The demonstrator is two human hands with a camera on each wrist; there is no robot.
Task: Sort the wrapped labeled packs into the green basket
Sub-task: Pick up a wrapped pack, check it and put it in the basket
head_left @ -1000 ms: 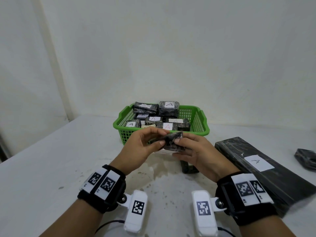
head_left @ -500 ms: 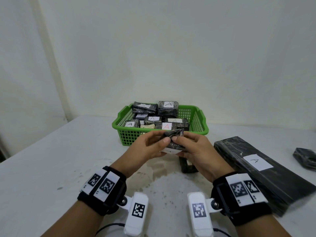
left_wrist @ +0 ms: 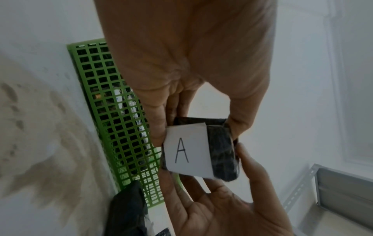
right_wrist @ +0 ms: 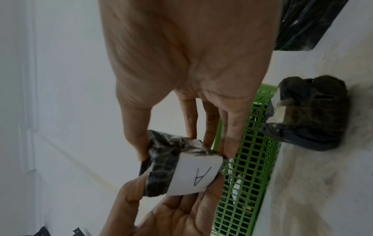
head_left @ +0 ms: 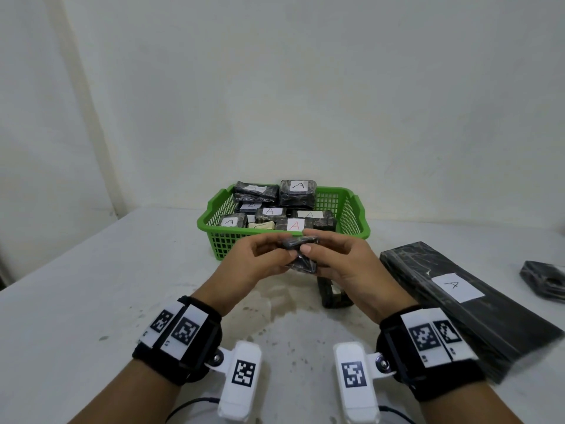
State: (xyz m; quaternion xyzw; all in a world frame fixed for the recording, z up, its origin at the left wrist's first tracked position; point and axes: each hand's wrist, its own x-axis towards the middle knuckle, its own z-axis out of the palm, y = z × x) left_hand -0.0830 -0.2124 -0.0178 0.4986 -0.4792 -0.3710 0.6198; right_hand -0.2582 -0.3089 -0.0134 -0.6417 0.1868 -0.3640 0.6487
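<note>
Both hands hold one small black wrapped pack [head_left: 301, 254] in the air, just in front of the green basket [head_left: 354, 215]. My left hand [head_left: 260, 258] pinches its left end and my right hand [head_left: 339, 258] pinches its right end. The wrist views show a white label marked A on the pack [left_wrist: 187, 151] [right_wrist: 193, 177], turned away from the head camera. The green basket [left_wrist: 113, 111] [right_wrist: 248, 167] holds several black packs with white labels, most marked A. Another small wrapped pack [head_left: 333, 295] [right_wrist: 308, 115] lies on the table under my right hand.
A long black wrapped box with an A label [head_left: 458, 301] lies on the table at the right. A small black wrapped piece [head_left: 544, 280] sits at the far right edge. The white table [head_left: 107, 286] meets a white wall behind the basket.
Both hands have lifted the pack a little and carried it closer to the basket's front wall. The fingers have shifted on it, turning it between them.
</note>
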